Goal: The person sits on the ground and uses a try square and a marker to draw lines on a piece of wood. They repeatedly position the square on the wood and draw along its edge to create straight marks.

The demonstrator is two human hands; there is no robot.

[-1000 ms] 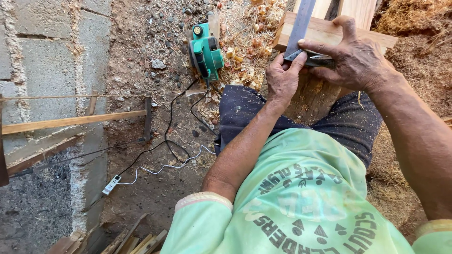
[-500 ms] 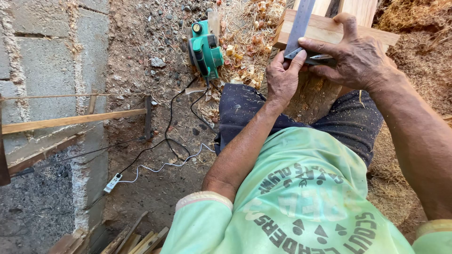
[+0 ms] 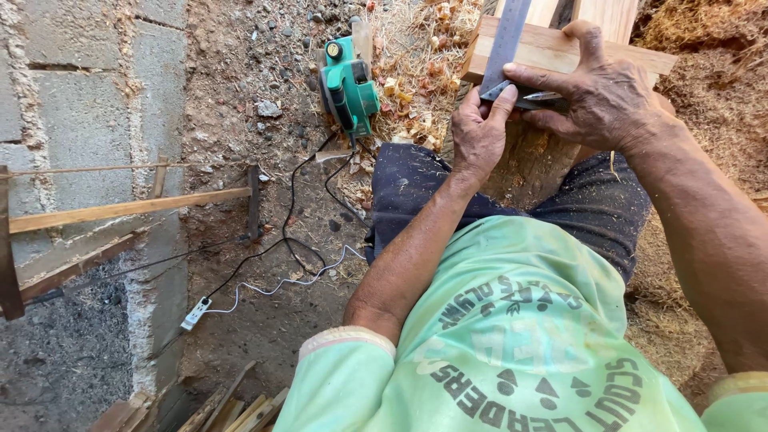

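In the head view, both hands meet at the upper right of the frame over a wooden block (image 3: 560,50). The left hand (image 3: 478,132) lies with its fingers stretched out, the fingertips pressing on the lower end of a grey metal ruler (image 3: 507,44) that stands up across the block toward the top edge. The right hand (image 3: 604,96) is curled over the block just right of the ruler, its thumb up over the far edge of the wood and its fingers pinched on a thin dark tool (image 3: 534,98), perhaps a pencil, whose tip sits at the ruler's foot; what it is exactly cannot be told.

Below the hands are the person's dark trousers (image 3: 592,208) and a pale green shirt (image 3: 512,336), filling the lower right.

At upper centre a green electric planer (image 3: 349,84) lies on the dirt among wood shavings (image 3: 416,56). Its black cord (image 3: 292,232) loops down to a white socket strip (image 3: 196,312) at lower left of centre.

Along the left side runs a grey block wall (image 3: 80,120), with a wooden slat (image 3: 128,208) lying across it. More wood scraps (image 3: 232,408) sit at the bottom edge.
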